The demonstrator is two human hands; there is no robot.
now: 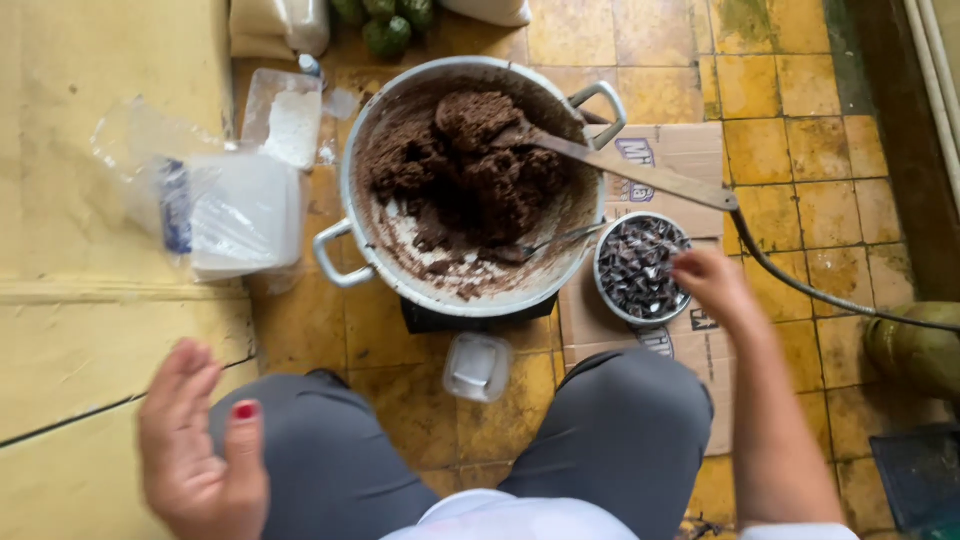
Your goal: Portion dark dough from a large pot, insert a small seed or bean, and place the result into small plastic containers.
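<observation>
The bowl (640, 268) of dark wrapped pieces is lying under the right hand (708, 280), fingers dipping at its rim, grip unclear, while the left hand (200, 450) is hovering, fingers released, beside the pot (470, 185).

The left hand (200, 450) was smeared by motion blur, its fingers open and holding nothing. The right hand (705, 280) was blurred too, and whether its fingertips gripped anything over the small bowl (640, 268) could not be told. The bowl's dark shiny pieces were too small to identify, perhaps wrapped sweets. The stove (475, 318) lay almost wholly hidden under the big pot (470, 185). The green items (388, 25) and the white bag (280, 25) were cut off by the top edge. The green cylinder (915, 350) ran off the right edge.
</observation>
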